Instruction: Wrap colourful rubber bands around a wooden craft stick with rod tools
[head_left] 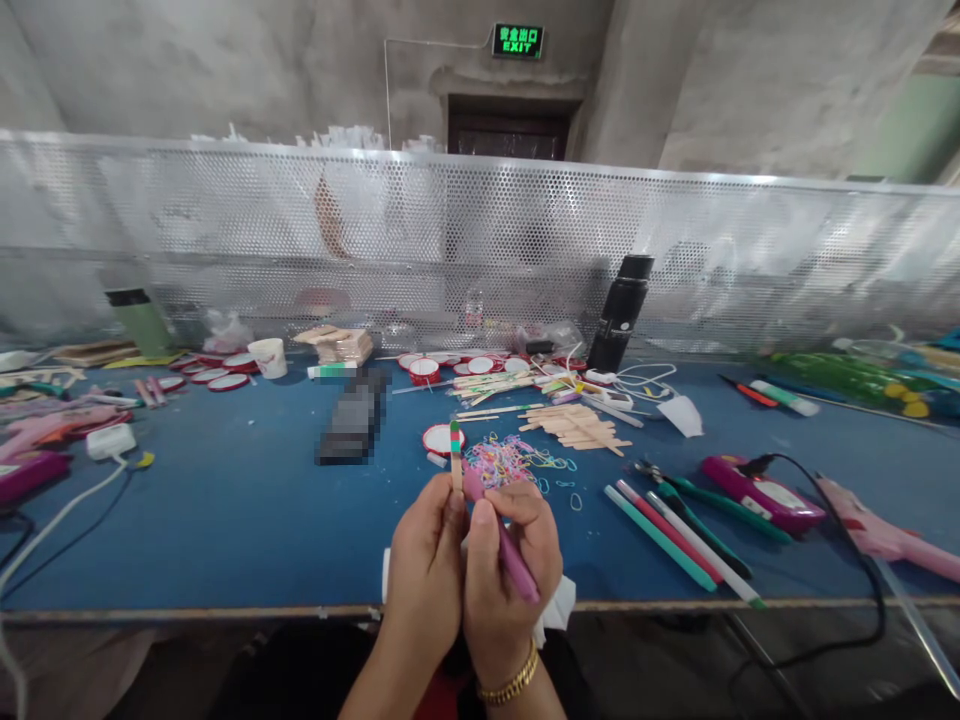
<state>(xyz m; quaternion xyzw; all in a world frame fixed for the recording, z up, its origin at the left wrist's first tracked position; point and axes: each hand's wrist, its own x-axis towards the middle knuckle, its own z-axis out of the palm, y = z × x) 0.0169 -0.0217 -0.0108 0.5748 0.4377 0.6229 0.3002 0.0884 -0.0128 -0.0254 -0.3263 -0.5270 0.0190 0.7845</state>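
Wooden stick point(457, 470) is standing nearly upright in my grip, just left of the rubber-band heap point(504, 462), its long axis running up and away from me. Its painted end is pointing upward, showing green, red and teal bands, while bare wood is showing below them down to my fingers. My left hand point(427, 550), on the near side of the heap and to its left, is pinching the lower part between thumb and forefinger, the other fingers curling in together. My right hand point(516, 560), directly on the near side of the heap, is gripping a purple marker point(519, 568) between thumb and fingers; that marker is slanting up and leftward, its far end meeting the stick's edge in my view, though I am not telling whether they are touching. Beyond the heap and to its left, a white paper cup point(268, 358) is standing, its contents hiding from me. Farther left of the heap, a green tumbler point(144, 325) is wearing a dark lid. Beyond the heap, to its right, a black bottle point(619, 315) is leaning in my view, its cap covering whatever is inside.
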